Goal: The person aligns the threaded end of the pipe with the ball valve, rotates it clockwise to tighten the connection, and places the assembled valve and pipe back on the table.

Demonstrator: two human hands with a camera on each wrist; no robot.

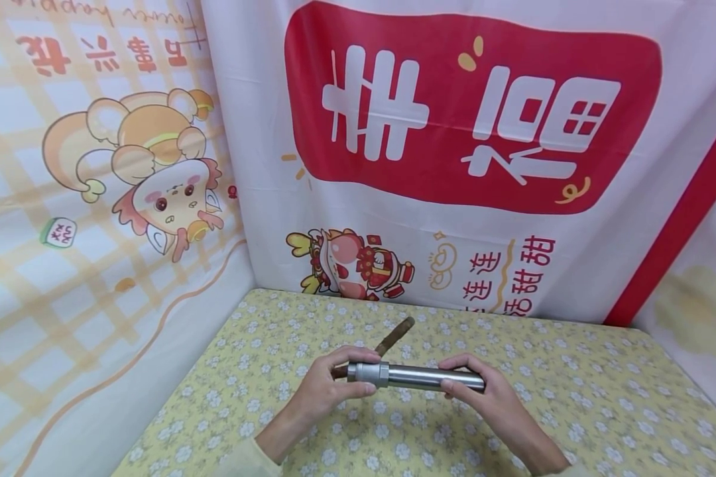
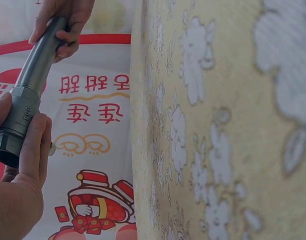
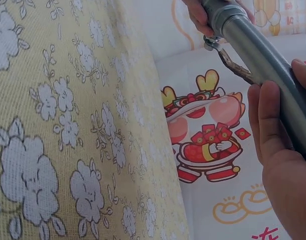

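A steel ball valve with hexagonal ends is joined to a smooth, straight metal pipe, held roughly level above the table. My left hand grips the valve body, thumb on the near side and fingers on the far side. Around the pipe's right end, my right hand holds with thumb and fingers. From the valve a brown, worn-looking lever handle slants away to the back right. The right wrist view shows the valve's stem nut at the lever's base. In the left wrist view the valve's open hexagonal end faces down.
A yellow floral cloth covers the table below both hands. Behind its back edge hangs a white printed sheet with a red panel. Another printed sheet borders the left side.
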